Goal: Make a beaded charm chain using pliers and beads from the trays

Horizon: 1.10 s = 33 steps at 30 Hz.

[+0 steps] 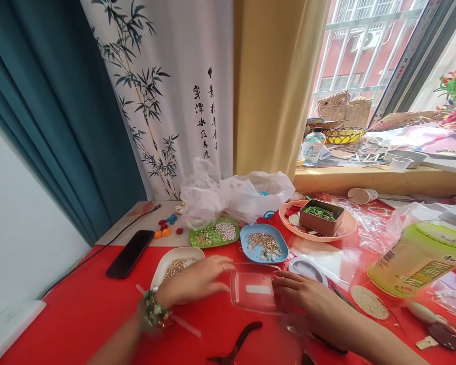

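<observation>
A clear, shallow plastic tray [241, 304] with a white label lies on the red tabletop between my hands. My left hand [197, 278] reaches toward its left side, thumb and fingers spread, holding nothing; the wrist wears a beaded bracelet. At the tray's right edge, my right hand [302, 296] has its fingers bent over the rim, gripping it. Behind my left hand is a white dish [160, 261] of gold beads. A blue dish [284, 247] with mixed beads stands beyond the tray. Dark-handled pliers [243, 340] lie in front, partly cut off below.
A green dish [233, 223] of beads and a black phone [130, 253] are on the left. Plastic bags [247, 192] stand at the back. A pink plate [349, 223] carries a brown tin [329, 223]. A large yellow-green plastic jar [414, 263] stands on the right.
</observation>
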### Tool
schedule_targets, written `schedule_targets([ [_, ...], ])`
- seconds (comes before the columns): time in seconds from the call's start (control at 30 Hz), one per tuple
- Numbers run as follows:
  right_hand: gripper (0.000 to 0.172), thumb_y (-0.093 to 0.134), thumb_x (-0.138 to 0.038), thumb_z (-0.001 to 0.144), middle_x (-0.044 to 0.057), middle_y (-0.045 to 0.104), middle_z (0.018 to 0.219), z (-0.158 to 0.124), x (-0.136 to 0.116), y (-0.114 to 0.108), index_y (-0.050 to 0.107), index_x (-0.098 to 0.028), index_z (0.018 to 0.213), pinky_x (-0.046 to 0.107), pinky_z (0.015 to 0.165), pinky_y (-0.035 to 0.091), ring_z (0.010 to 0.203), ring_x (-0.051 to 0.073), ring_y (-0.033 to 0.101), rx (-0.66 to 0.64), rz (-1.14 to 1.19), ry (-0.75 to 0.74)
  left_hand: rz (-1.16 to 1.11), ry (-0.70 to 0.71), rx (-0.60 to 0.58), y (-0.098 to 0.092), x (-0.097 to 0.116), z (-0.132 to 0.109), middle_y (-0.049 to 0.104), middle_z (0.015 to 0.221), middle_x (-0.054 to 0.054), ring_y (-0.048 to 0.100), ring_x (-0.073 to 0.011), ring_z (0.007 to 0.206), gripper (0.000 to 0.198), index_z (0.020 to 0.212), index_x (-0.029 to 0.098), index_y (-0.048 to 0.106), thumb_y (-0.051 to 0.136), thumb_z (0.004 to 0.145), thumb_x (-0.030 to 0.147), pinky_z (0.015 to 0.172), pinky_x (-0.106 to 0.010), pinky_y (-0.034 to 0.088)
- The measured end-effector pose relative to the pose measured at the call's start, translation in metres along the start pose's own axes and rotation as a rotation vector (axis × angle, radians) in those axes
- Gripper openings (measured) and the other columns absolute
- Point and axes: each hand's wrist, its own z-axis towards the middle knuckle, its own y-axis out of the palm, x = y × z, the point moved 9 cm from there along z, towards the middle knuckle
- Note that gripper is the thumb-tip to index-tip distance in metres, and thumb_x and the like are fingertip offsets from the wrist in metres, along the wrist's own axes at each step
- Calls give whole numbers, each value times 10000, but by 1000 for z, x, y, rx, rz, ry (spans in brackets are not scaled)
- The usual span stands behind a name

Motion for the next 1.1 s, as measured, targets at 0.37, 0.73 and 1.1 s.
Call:
schedule_targets([
  [0.37,249,402,-140,881,99,643,1055,17,-44,29,645,-141,935,359,912,446,1041,211,559,97,-45,-203,133,-206,196,-28,-36,7,645,1032,-73,571,-207,958,275,1020,176,619,406,852,220,868,-329,407],
  [0.73,333,373,-161,871,148,567,1199,-15,-53,28,554,-91,1142,370,857,488,1091,252,534,238,-234,-64,131,-65,45,1,-5,21,654,952,-59,578,-188,881,245,953,184,639,425,835,186,795,-286,425],
  [1.1,462,446,-452,800,161,623,1004,-158,74,20,548,-104,1087,433,705,526,908,305,599,312,-419,733,220,-172,147,-9,-31,28,655,856,-45,592,-184,817,224,842,193,636,413,822,191,743,-272,423],
])
